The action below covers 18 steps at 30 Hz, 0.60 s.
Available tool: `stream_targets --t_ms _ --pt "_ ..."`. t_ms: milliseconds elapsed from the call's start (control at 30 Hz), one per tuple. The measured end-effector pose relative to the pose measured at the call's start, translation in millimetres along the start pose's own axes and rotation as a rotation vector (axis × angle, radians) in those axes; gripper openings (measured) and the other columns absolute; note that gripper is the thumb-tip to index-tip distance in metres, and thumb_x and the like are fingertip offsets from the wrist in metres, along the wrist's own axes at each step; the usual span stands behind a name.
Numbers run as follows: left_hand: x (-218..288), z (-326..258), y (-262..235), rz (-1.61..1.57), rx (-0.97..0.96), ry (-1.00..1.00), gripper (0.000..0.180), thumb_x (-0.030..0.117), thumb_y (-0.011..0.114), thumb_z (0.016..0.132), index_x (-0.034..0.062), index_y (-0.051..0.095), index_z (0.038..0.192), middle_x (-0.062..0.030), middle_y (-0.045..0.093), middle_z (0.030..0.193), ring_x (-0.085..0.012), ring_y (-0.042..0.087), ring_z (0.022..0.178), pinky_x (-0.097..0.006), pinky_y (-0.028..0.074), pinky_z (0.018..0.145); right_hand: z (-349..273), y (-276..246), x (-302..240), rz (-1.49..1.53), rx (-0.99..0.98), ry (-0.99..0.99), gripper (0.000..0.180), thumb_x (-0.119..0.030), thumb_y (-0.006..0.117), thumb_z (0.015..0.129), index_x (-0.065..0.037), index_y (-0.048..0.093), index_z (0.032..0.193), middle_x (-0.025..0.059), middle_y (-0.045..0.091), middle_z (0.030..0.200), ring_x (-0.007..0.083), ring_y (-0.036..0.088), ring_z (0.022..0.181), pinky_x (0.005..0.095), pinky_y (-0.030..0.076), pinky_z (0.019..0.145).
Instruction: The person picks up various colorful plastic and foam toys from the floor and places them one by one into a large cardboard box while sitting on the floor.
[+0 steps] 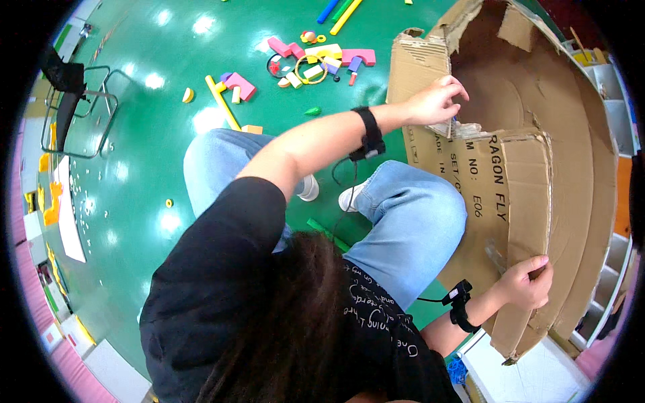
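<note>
A large brown cardboard box with dark printing and torn, ragged edges stands at my right, its hollow inside facing up and away. My left hand is over the torn near edge of the opening, fingers apart and slightly bent, with a gap between thumb and fingers. Nothing shows in it; whether it touches the edge I cannot tell. Lower down, my right hand is closed around the edge of a long folded cardboard flap, thumb on top. Both wrists carry black straps with small devices.
Coloured foam blocks and rings lie scattered on the green floor ahead. A yellow stick lies left of them. A metal-framed chair stands far left. White shelving is behind the box. My bent legs flank the middle.
</note>
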<state>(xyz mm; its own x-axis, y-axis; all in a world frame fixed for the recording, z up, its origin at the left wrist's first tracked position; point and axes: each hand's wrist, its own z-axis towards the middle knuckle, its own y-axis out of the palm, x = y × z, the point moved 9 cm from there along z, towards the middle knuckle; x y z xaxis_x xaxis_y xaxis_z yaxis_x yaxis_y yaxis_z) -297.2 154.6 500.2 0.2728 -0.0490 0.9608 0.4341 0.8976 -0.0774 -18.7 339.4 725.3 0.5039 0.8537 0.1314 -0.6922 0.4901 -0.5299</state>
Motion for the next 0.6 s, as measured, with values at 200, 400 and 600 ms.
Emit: stream_targets --t_ms 200,400,600 --pt "-31 1 -162 0.637 -0.213 -0.066 0.019 0.009 0.055 0.077 0.0053 0.062 0.094 -0.0104 0.062 0.092 -0.0250 0.057 0.092 -0.036 0.046 0.082 -3 4 9 -0.024 -0.037 0.014 0.029 -0.035 0.056 0.082 -0.011 0.063 0.068 0.0027 0.058 0.057 0.0245 0.051 0.050 0.0370 0.036 0.049" --pt "-38 -56 -433 0.984 0.173 -0.219 0.021 0.014 0.052 0.077 0.0031 0.064 0.092 -0.0163 0.064 0.086 -0.0284 0.061 0.078 -0.038 0.048 0.072 1 4 25 0.007 -0.013 -0.040 0.032 -0.030 0.053 0.086 -0.008 0.061 0.064 0.0063 0.055 0.052 0.0272 0.049 0.043 0.0378 0.035 0.042" --pt "-157 -233 -520 0.963 0.157 -0.710 0.022 0.016 0.052 0.085 0.0055 0.060 0.103 -0.0063 0.064 0.095 -0.0155 0.060 0.090 -0.030 0.047 0.079 -1 2 54 -0.111 -0.019 0.030 0.036 -0.032 0.050 0.088 -0.004 0.060 0.067 0.0103 0.059 0.058 0.0277 0.054 0.048 0.0374 0.040 0.046"
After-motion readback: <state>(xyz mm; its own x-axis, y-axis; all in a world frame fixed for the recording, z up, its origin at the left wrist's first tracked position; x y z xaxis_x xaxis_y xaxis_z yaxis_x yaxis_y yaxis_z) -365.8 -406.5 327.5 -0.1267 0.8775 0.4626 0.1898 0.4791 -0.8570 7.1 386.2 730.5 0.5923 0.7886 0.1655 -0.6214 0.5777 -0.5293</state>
